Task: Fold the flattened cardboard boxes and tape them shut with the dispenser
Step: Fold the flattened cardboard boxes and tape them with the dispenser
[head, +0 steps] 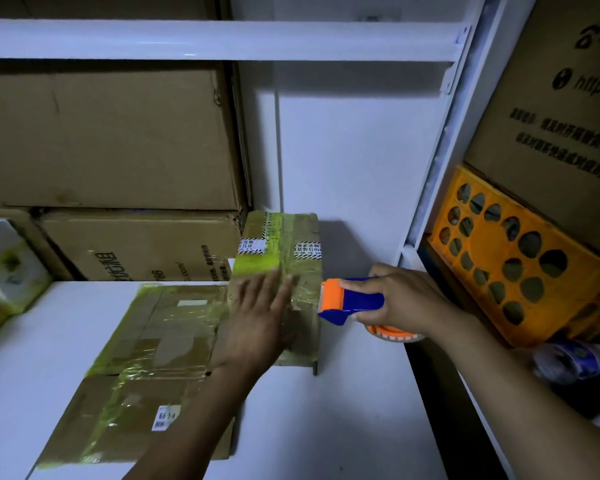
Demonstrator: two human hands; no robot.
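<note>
A white tabletop (343, 410) is occupied by a folded cardboard box (284, 244), on which the left hand (260, 317) is laid flat, fingers straight. The tape dispenser (350, 299) is gripped by the right hand (406, 299) at the box's right edge. A flattened box (146, 358) is seen just left.

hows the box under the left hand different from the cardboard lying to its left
The folded box is raised into shape, with the left hand flat on top; the flattened cardboard lies flat on the table and spreads wider. Both are brown, striped with yellow-green tape.
</note>
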